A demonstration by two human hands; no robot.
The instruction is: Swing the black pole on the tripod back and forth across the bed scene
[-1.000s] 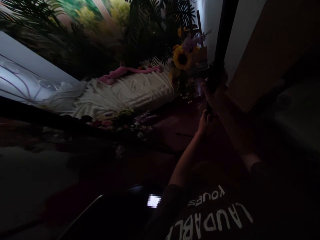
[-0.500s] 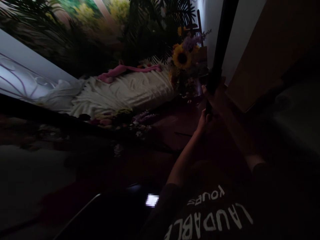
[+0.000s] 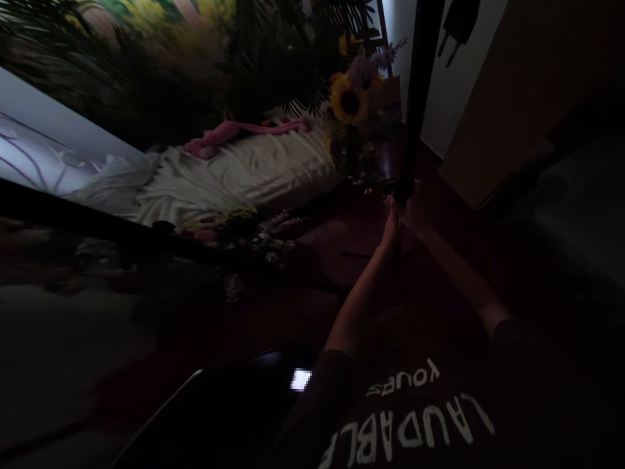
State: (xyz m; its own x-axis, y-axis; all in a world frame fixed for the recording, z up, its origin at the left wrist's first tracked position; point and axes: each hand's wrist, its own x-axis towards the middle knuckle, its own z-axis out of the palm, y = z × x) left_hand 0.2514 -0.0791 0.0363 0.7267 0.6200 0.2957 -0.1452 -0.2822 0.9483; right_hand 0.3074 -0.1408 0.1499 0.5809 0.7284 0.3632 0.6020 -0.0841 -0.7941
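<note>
A black pole (image 3: 420, 98) rises steeply in front of me, right of the picture's middle. My left hand (image 3: 393, 218) is closed around its lower part. Close beside it on the right, my right hand (image 3: 415, 212) is wrapped round the same pole; its fingers are dim but look closed. A black plug (image 3: 459, 29) with two prongs hangs near the pole's upper part, against a pale wall. Darkness hides the pole's lower end.
Sunflowers (image 3: 349, 101) and purple flowers stand left of the pole. A pink plush toy (image 3: 209, 140) lies on draped white cloth (image 3: 244, 172). A dark bar crosses the left side. A brown panel (image 3: 498, 111) stands right, a dark glossy surface (image 3: 205, 417) lower left.
Both hands have moved down slightly, and the right hand now sits nearer the left. The pole has shifted left, and the black plug has come into view.
</note>
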